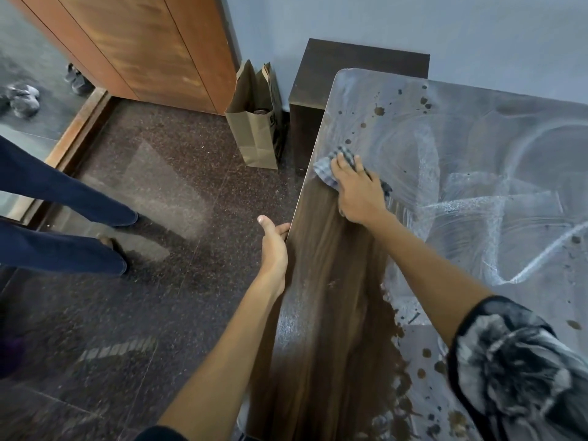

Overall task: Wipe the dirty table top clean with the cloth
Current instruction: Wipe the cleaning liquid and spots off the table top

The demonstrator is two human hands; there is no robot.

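Observation:
The wooden table top (327,281) runs from the bottom middle to the upper right. Its left strip shows bare brown wood. The rest is covered in pale grey smeared film with brown spots (378,110). My right hand (359,189) presses flat on a blue-grey checked cloth (326,170) near the table's left edge, at the far end of the bare strip. My left hand (274,243) grips the table's left edge, thumb up, fingers curled over the rim.
A brown paper bag (256,128) stands on the dark speckled floor beside a dark wooden box (308,90) against the blue wall. Another person's legs in dark trousers (63,218) stand at the left. A wooden cabinet (152,49) is behind.

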